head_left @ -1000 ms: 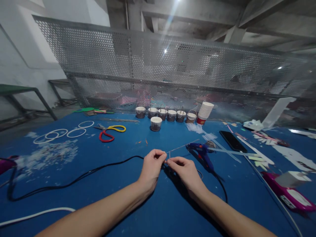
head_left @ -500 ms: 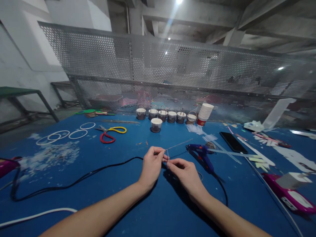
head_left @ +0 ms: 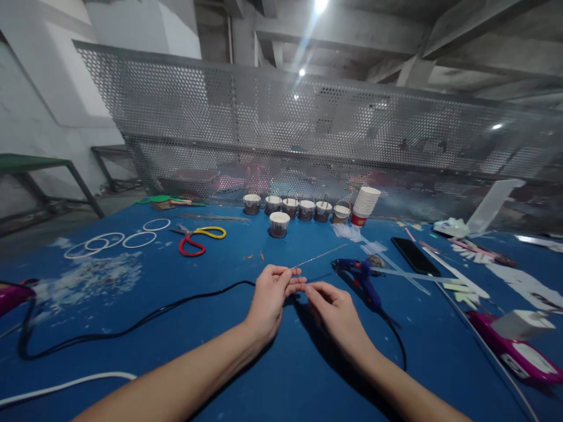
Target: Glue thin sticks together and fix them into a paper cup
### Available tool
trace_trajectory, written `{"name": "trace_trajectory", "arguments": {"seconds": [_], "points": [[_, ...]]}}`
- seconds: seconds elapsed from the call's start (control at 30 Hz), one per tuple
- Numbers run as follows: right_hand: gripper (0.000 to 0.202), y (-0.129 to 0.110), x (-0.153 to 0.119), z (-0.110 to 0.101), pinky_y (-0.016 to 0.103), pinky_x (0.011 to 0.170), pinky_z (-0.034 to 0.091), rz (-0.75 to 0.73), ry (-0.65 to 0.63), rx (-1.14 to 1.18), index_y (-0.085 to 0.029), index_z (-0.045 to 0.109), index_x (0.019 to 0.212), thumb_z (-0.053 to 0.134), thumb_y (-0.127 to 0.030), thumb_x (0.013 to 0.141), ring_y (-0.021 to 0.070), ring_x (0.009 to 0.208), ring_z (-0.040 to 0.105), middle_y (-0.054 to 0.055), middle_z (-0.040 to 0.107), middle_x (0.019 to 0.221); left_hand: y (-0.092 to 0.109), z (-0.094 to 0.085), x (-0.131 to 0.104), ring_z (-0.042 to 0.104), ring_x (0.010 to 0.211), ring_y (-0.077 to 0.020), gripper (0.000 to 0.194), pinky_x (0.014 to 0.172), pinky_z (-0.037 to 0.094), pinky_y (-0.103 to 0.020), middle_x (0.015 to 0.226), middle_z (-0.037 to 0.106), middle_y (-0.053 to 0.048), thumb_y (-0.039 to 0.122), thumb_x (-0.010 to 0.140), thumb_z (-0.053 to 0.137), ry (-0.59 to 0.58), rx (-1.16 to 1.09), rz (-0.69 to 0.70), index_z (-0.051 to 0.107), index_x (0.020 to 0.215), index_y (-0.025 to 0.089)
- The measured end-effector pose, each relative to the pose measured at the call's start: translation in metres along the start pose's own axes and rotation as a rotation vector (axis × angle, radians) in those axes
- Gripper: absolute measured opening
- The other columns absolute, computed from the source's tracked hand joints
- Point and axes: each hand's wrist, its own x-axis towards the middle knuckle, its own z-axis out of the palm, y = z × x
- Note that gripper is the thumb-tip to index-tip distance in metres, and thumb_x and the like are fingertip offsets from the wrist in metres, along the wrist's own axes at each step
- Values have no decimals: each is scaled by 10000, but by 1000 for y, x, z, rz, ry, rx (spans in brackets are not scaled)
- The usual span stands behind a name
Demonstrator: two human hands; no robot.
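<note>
A thin silvery wire [head_left: 321, 256] is pinched between the thumb and fingers of my left hand [head_left: 272, 296], its long end slanting up to the right over the blue table. My right hand [head_left: 332, 305] is closed in a pinch against the left fingertips. The part of the wire between the two hands is hidden by the fingers. To the right of my hands lies a blue glue gun [head_left: 358, 271] with a black cord. Beyond them stands a small white-and-brown cup [head_left: 279, 224].
Several similar cups [head_left: 307, 210] line the back beside stacked paper cups [head_left: 366, 203]. Scissors [head_left: 192, 243] and white rings [head_left: 139, 239] lie left. A black cable [head_left: 145, 319] crosses the left side. At right are a phone [head_left: 416, 255] and a magenta device [head_left: 514, 351].
My right hand has shifted slightly right and down. The short bent piece of wire that showed between my hands is now out of sight behind the fingers.
</note>
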Motion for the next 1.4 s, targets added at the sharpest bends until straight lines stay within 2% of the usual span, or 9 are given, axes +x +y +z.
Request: {"name": "trace_trajectory", "arguments": {"seconds": [0.17, 0.3, 0.4, 0.5, 0.57, 0.83, 1.03, 1.17, 1.4], "points": [[271, -1, -5, 3, 222, 482, 321, -80, 37, -77, -157, 680, 731, 553, -393, 776, 112, 517, 433, -16, 518, 556, 5, 3, -4, 677, 653, -173, 112, 597, 533, -283, 791, 661, -62, 144, 757, 594, 1, -22, -10, 487, 723, 139], [297, 3, -2, 4, 221, 421, 292, 5, 5, -42, -154, 616, 629, 543, -407, 766, 92, 412, 396, -33, 487, 470, 7, 3, -7, 673, 617, -162, 142, 608, 523, -295, 835, 652, -39, 200, 741, 618, -30, -39, 16, 486, 734, 146], [293, 5, 2, 3, 219, 403, 274, 72, -2, 7, -156, 573, 580, 567, -405, 735, 82, 371, 375, -49, 452, 412, 7, 2, -8, 655, 562, -140, 161, 641, 508, -299, 719, 649, 1, 226, 723, 632, -51, -65, 17, 487, 735, 156], [242, 5, 4, 3, 211, 404, 263, 98, 17, 95, -145, 593, 639, 635, -381, 675, 75, 388, 369, -56, 458, 439, 6, 2, -8, 644, 560, -137, 175, 710, 486, -303, 530, 606, 34, 244, 710, 646, -84, -78, 18, 491, 738, 169], [240, 5, 4, 3, 202, 407, 254, 92, 28, 171, -140, 606, 699, 659, -371, 663, 68, 407, 353, -64, 451, 462, 6, 3, -8, 640, 566, -136, 194, 739, 474, -305, 496, 602, 37, 264, 699, 659, -103, -75, 34, 491, 741, 176], [283, 10, 7, 3, 165, 397, 246, 78, 133, 512, -188, 561, 856, 660, -415, 719, 56, 421, 356, -77, 468, 515, 1, 4, -9, 635, 576, -144, 192, 692, 461, -282, 498, 614, 31, 279, 709, 644, -152, 43, 68, 493, 774, 179], [323, 5, 8, 1, 148, 386, 258, 99, 203, 543, -179, 571, 811, 653, -476, 714, 49, 410, 377, -75, 468, 490, -1, 5, -13, 629, 542, -116, 160, 639, 454, -252, 597, 600, 56, 234, 706, 645, -170, 72, 67, 503, 750, 174], [303, 6, 11, -1, 142, 376, 246, 80, 228, 518, -180, 557, 739, 664, -462, 709, 40, 394, 351, -83, 453, 463, 2, 7, -15, 634, 564, -119, 153, 641, 451, -241, 576, 605, 50, 212, 705, 646, -185, 52, 13, 507, 755, 174], [292, 11, 15, -4, 140, 377, 252, 66, 233, 468, -179, 567, 775, 645, -457, 727, 43, 394, 357, -83, 453, 461, 6, 8, -16, 644, 605, -125, 117, 719, 480, -251, 606, 628, 8, 117, 649, 661, -202, -63, -197, 548, 648, 146]]}}
